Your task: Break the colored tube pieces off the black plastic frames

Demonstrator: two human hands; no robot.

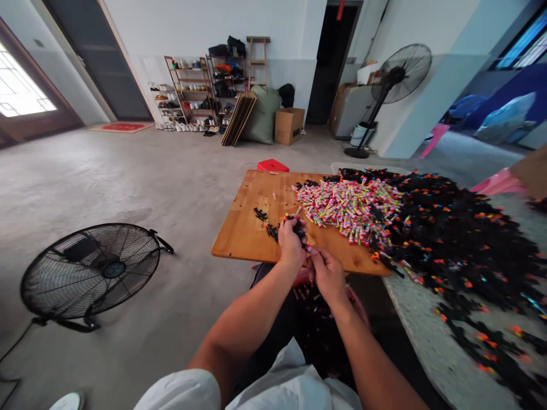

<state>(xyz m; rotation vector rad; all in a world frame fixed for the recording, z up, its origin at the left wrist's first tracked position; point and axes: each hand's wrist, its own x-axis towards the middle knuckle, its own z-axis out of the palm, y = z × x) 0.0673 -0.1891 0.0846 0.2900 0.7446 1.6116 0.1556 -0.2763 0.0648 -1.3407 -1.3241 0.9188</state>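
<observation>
My left hand (291, 240) is closed around small black plastic pieces (299, 228), which look like toy guns, over the front edge of the wooden table (235, 233). Just right of it and lower, my right hand (328, 276) pinches at a small pink-and-white tube (309, 249) by the end of a held black piece. Whether the tube is joined to that piece, I cannot tell. More black pieces with orange and yellow parts (270, 228) lie left of my left hand. Beyond both hands spreads a pile of small colourful tubes (350, 208).
A large heap of black pieces (453, 228) covers much of the stone-like tabletop (421, 336) at right. Below my hands is a pink container (356, 302) with dark contents. A floor fan (96, 267) stands left, a red stool (272, 165) behind the table.
</observation>
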